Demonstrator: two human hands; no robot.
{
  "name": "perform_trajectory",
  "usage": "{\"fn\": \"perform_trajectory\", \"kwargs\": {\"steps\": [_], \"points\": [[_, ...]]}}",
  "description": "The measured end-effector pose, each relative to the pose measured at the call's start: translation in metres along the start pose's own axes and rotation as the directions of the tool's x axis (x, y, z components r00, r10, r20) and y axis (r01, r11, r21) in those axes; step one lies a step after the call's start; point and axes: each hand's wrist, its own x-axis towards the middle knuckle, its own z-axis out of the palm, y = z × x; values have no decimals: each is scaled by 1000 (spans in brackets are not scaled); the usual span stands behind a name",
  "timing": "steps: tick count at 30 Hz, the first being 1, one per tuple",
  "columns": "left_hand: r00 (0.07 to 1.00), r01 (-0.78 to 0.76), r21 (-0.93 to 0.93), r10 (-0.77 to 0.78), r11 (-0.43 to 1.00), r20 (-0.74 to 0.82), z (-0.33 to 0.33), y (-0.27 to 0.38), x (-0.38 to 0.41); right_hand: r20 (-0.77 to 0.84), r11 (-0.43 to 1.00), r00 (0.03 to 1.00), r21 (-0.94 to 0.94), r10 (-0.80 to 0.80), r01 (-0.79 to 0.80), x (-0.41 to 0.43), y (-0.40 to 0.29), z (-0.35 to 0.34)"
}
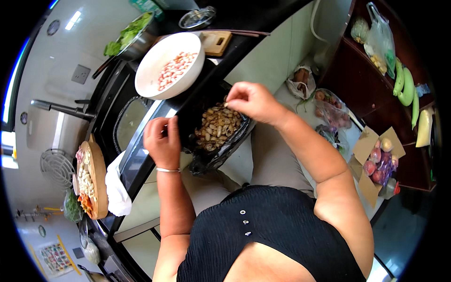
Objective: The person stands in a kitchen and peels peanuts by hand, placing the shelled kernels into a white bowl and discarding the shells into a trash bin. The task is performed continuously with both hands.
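Below me is a black plastic bag (pixel 229 144) holding many brown peanut shells (pixel 216 128). My right hand (pixel 246 100) is over the bag's far edge, thumb and fingertips pinched on a small pale piece, perhaps a bit of shell. My left hand (pixel 163 139) is raised left of the bag, beside the counter edge, its thumb and fingers curled close together; whether anything small is between them cannot be seen. A white bowl (pixel 144 77) with pink shelled peanuts (pixel 176 69) stands on the counter above my left hand.
Around the bowl are a wooden cutting board (pixel 211 51), a metal pan (pixel 135 47) with leafy greens and a sink (pixel 130 120). A round wooden board (pixel 100 176) with chopped food and a white cloth (pixel 118 187) lie left. An open cardboard box (pixel 364 141) of fruit stands right.
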Motion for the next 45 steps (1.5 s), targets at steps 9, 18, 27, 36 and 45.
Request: {"fn": "perform_trajectory", "kwargs": {"steps": [9, 18, 27, 36, 45], "points": [[965, -18, 222, -41, 975, 258, -7, -24, 14, -91, 987, 996, -160, -22, 7, 1, 10, -45], [928, -68, 287, -46, 955, 371, -3, -41, 20, -456, 730, 816, -409, 356, -547, -76, 278, -156], [908, 70, 238, -161, 969, 387, -10, -57, 6, -279, 275, 616, -708, 737, -651, -110, 423, -110], [874, 138, 285, -252, 948, 415, -16, -51, 5, -185, 203, 644, -853, 742, -480, -75, 439, -97], [886, 190, 253, -276, 949, 371, -16, -56, -3, -89, 310, 602, -792, 794, -526, -101, 425, -84]]}}
